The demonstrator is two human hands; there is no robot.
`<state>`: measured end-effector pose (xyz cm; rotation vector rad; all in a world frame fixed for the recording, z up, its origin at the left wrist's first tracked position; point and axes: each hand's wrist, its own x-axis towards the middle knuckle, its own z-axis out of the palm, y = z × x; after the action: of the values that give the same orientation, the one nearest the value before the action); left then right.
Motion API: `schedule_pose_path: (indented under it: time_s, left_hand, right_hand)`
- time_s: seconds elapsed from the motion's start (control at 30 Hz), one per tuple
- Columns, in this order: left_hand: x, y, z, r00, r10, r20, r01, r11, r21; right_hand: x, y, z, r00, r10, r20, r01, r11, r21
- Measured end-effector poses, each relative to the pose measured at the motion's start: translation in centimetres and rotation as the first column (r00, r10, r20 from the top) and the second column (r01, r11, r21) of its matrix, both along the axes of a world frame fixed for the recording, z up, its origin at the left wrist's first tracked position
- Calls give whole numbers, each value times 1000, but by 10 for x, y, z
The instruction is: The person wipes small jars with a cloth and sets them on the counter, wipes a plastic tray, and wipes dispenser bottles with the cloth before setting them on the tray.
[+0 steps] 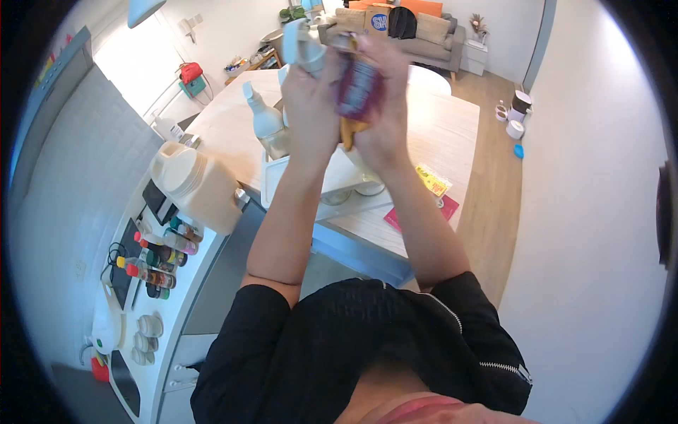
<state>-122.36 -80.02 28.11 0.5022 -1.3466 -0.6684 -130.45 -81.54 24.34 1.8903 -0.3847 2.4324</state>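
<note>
Both arms are stretched out over the light wooden table (pixel 452 127). Between my hands is a dark red-purple packet (pixel 360 92) with pale print and a yellow part below it, blurred by motion. My left hand (pixel 311 106) closes on its left side, while my right hand (pixel 387 99) wraps round the right side. Fingertips at the top edge are smeared, so whether the packet is torn cannot be seen. Just behind my left hand stands a bottle with a pale blue top (pixel 291 42). Another spray bottle (pixel 265 116) is to its left. Beneath my wrists lies a white tray (pixel 272 180).
A yellow packet (pixel 432 181) and a red packet (pixel 446 208) lie by my right forearm. On the left, a large beige jug (pixel 198 185) stands near several sauce bottles (pixel 159 258) on the white counter (pixel 185 286). A sofa (pixel 431 49) is at the back.
</note>
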Motion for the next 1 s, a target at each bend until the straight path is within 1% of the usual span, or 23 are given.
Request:
schedule_pose_path:
  time_s: [0.03, 0.1, 0.13, 0.17, 0.2, 0.23, 0.37, 0.4, 0.43, 0.47, 0.57, 0.63, 0.67, 0.7, 0.73, 0.77, 0.8, 0.83, 0.87, 0.9, 0.93, 0.97, 1.0]
  left_hand:
    - [3, 0, 2, 994, -89, -69, 89, 996, -6]
    - [-4, 10, 1, 945, -189, -267, 159, 979, -129]
    - [3, 13, 6, 990, -84, -114, 87, 996, 22]
    - [6, 14, 8, 999, 2, 53, -10, 987, 160]
    - [4, 10, 7, 994, 84, 73, -92, 990, 109]
    - [2, 11, 8, 994, 81, 71, -88, 990, 113]
    - [-2, 12, 12, 990, 102, 99, -112, 988, 103]
    - [-2, 11, 13, 988, 121, 101, -132, 985, 110]
    - [-2, 11, 13, 987, 121, 107, -133, 984, 115]
    - [-3, 12, 15, 993, 87, 83, -98, 986, 133]
    - [-4, 15, 20, 999, 32, 44, -38, 991, 131]
    - [-4, 16, 26, 999, 17, 27, -20, 994, 108]
    - [-4, 14, 30, 1000, -5, -22, 8, 994, 106]
    - [-2, 12, 32, 997, -27, -70, 34, 994, 104]
    - [7, 5, 34, 985, -149, -85, 157, 983, 94]
    - [14, 0, 38, 985, -152, -81, 160, 982, 96]
    - [21, -3, 42, 927, -349, -134, 362, 928, 92]
    - [26, -6, 45, 828, -528, -187, 548, 833, 76]
    - [30, -8, 49, 753, -612, -243, 646, 758, 94]
    - [37, -15, 54, 752, -613, -242, 646, 758, 88]
    - [44, -24, 59, 694, -673, -255, 707, 705, 62]
    - [52, -31, 61, 633, -727, -267, 761, 648, 39]
    - [58, -34, 62, 635, -724, -268, 759, 649, 45]
  right_hand:
    - [-1, 8, -3, 1000, -2, 8, 2, 1000, 0]
    - [-2, 24, -11, 917, -368, -151, 371, 928, -10]
    - [-8, 18, -28, 862, -452, -229, 464, 886, -2]
    - [-7, 8, -50, 863, -452, -227, 464, 886, 2]
    - [-5, -4, -73, 999, -47, 25, 37, 955, 294]
    - [-6, -7, -80, 884, 293, 365, -438, 792, 425]
    - [-4, 4, -80, 897, 238, 372, -394, 812, 430]
    - [-2, 20, -61, 991, -67, 119, 12, 912, 410]
    - [1, 32, -46, 912, -394, -110, 409, 866, 288]
    - [4, 34, -41, 877, -465, -119, 479, 836, 266]
    - [-1, 35, -31, 877, -461, -132, 480, 850, 219]
    - [-21, 15, -26, 879, -448, -162, 476, 850, 227]
    - [-36, -2, -30, 958, -174, -228, 248, 903, 352]
    - [-42, -11, -35, 969, -24, -247, 128, 901, 415]
    - [-48, -19, -39, 961, 120, -250, 18, 874, 486]
    - [-50, -25, -46, 928, 354, -120, -220, 778, 588]
    - [-52, -29, -50, 832, 554, 33, -439, 622, 649]
    - [-54, -33, -54, 681, 706, 195, -622, 417, 663]
    - [-56, -38, -57, 486, 801, 350, -753, 180, 632]
    - [-53, -26, -56, 245, 885, 396, -835, -15, 550]
    - [-50, -14, -54, -16, 900, 435, -845, -246, 476]
    - [-46, -2, -52, -246, 851, 464, -781, -458, 426]
    - [-44, 11, -56, -304, 791, 531, -784, -524, 331]
